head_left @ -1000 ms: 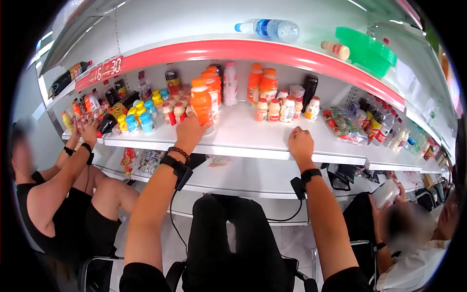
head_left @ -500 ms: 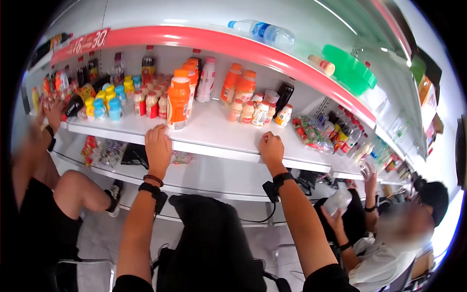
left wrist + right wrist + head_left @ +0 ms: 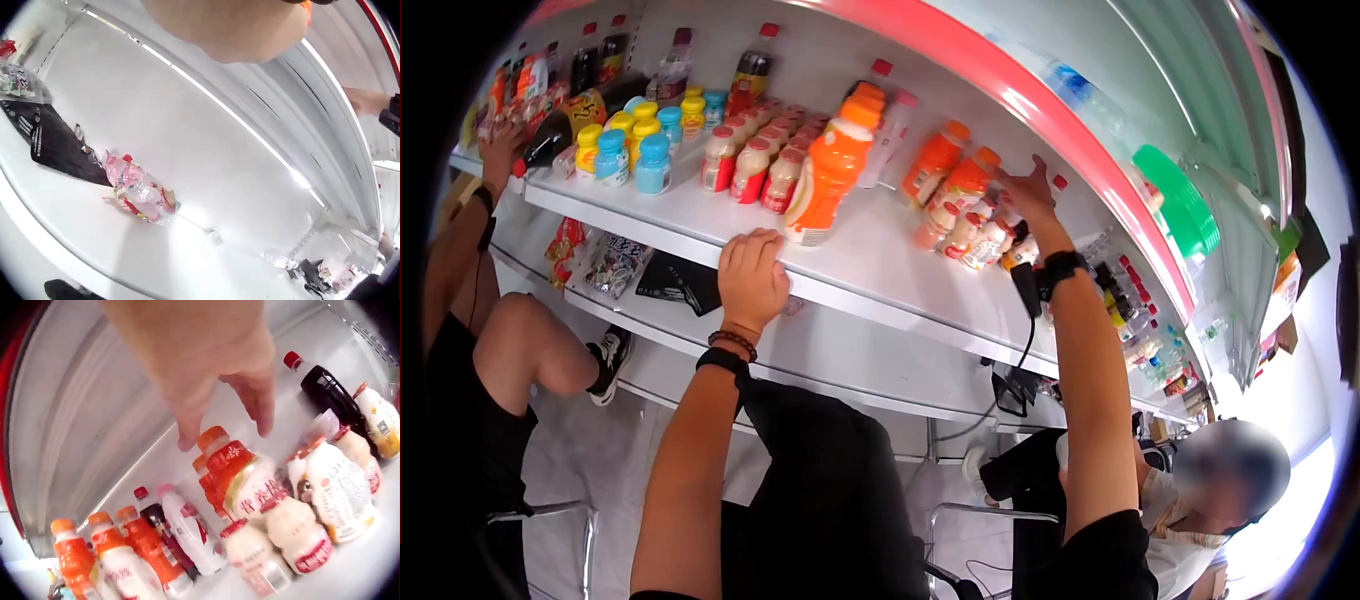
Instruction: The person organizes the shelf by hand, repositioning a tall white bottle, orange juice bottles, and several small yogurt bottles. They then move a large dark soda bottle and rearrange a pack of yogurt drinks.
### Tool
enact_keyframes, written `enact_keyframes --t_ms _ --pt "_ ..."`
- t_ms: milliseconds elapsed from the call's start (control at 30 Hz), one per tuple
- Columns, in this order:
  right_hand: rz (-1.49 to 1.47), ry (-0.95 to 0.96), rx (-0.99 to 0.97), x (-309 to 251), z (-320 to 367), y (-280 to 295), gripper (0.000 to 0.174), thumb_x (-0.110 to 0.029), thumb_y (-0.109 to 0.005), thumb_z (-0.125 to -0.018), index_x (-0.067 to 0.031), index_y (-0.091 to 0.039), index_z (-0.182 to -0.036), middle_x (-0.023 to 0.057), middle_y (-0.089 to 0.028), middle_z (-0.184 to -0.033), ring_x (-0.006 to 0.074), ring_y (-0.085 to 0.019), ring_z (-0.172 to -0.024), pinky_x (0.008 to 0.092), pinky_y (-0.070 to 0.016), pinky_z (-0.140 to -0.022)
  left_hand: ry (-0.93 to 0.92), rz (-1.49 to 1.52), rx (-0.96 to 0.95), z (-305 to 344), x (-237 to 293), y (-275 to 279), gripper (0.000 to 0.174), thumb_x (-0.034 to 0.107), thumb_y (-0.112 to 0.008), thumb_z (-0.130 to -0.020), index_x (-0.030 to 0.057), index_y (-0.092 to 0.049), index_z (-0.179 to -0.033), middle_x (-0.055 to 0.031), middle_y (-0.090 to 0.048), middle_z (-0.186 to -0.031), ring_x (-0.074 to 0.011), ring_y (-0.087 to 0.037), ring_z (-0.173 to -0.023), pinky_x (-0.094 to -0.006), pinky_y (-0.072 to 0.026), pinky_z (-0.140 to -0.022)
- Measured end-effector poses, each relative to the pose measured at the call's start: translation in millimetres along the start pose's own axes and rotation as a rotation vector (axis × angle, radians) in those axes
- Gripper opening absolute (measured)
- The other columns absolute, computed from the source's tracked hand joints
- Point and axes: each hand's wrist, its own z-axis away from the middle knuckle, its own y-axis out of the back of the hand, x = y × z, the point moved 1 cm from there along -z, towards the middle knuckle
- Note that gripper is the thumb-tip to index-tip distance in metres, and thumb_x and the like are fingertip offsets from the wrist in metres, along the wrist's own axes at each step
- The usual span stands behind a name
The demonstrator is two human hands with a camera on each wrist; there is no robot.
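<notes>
The right hand point(image 3: 1028, 192) reaches over an orange-and-white plastic bottle with an orange cap point(image 3: 240, 478), its fingers open and spread near the cap. The bottle stands behind small cream plastic bottles with red caps point(image 3: 299, 532) on the white shelf point(image 3: 880, 285). The left hand point(image 3: 753, 275) rests on the shelf's front edge, fingers relaxed.

- The scene is brightly lit in cool white, and the far right of the head view is washed out by glare.
- The red shelf strip point(image 3: 970, 50) is bowed by lens distortion; all views are darkened at the corners.
- The clear bottle point(image 3: 1080, 85) is smeared by blur.
- In the left wrist view, a soft shadow is cast across the lower shelf point(image 3: 206, 256).
</notes>
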Motion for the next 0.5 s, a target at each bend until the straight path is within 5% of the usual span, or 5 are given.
enact_keyframes --t_ms 133,167,333,500 --pt "0.075 -0.079 -0.132 13.2 -35.5 -32.6 0.083 -0.048 -0.084 -0.07 0.0015 -0.052 -0.128 0.0133 -0.064 -0.092 0.0169 -0.063 -0.078 0.0299 -0.0516 -0.054 0.026 0.045 -0.003 -1.1 -0.7 1.4 0.033 0.019 -0.054 -0.074 0.0036 -0.063 -0.103 -0.01 -0.061 -0.107 -0.0291 -0.058 -0.107 -0.0457 -0.0404 -0.1" --pt "0.206 -0.07 -0.172 16.2 -38.8 -34.3 0.08 -0.055 -0.081 -0.068 0.002 -0.059 -0.12 0.0174 -0.067 -0.098 0.0237 -0.067 -0.085 0.0342 -0.0545 -0.064 0.012 0.034 0.011 0.4 -2.4 -0.1 0.033 0.019 -0.053 -0.076 0.0039 -0.063 -0.103 -0.0092 -0.061 -0.107 -0.0284 -0.057 -0.107 -0.0449 -0.0407 -0.1" --pt "0.426 0.071 0.068 28.7 -47.2 -54.2 0.083 -0.065 -0.073 -0.066 0.0024 -0.064 -0.114 0.0235 -0.067 -0.11 0.0377 -0.063 -0.108 0.0427 -0.0483 -0.092 0.008 0.038 0.065 2.9 -4.3 -5.2 0.03 0.019 -0.052 -0.078 0.005 -0.064 -0.101 -0.0075 -0.063 -0.105 -0.027 -0.06 -0.105 -0.0437 -0.0414 -0.098" --pt "0.508 0.046 0.115 5.3 -36.1 -69.4 0.081 -0.063 -0.074 -0.068 0.0008 -0.063 -0.117 0.0225 -0.065 -0.117 0.0346 -0.063 -0.111 0.042 -0.0489 -0.094 0.013 0.032 0.095 3.3 -2.8 -5.5 0.028 0.02 -0.051 -0.079 0.0065 -0.065 -0.099 -0.0065 -0.065 -0.104 -0.0265 -0.061 -0.103 -0.0427 -0.0414 -0.098"
